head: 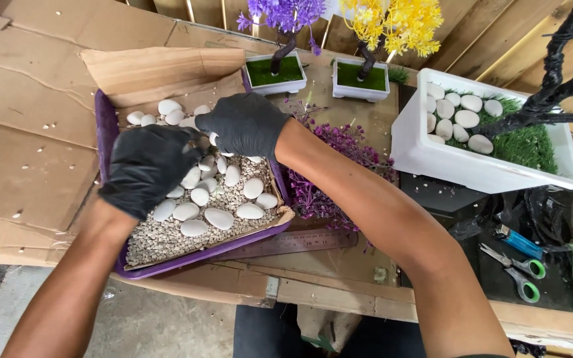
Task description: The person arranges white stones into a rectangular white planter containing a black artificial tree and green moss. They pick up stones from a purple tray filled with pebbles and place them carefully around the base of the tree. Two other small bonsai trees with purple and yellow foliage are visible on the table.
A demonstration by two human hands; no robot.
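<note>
Both hands wear black gloves and are low over a purple tray [106, 126] lined with cardboard. Left hand [147, 167] is curled, its fingers down among the white pebbles [219, 218] that lie on small grey gravel [160, 242]; I cannot tell if it grips one. Right hand [243, 123] is bent with fingertips on the pebbles, its grip hidden too. Just beside the tray lie a metal ruler [296, 241] and purple plastic flowers [339, 149]. Farther right stands a white planter [445, 162] with green grass and more pebbles, scissors [515, 265] near it. At the back stand two small white pots [275, 85].
</note>
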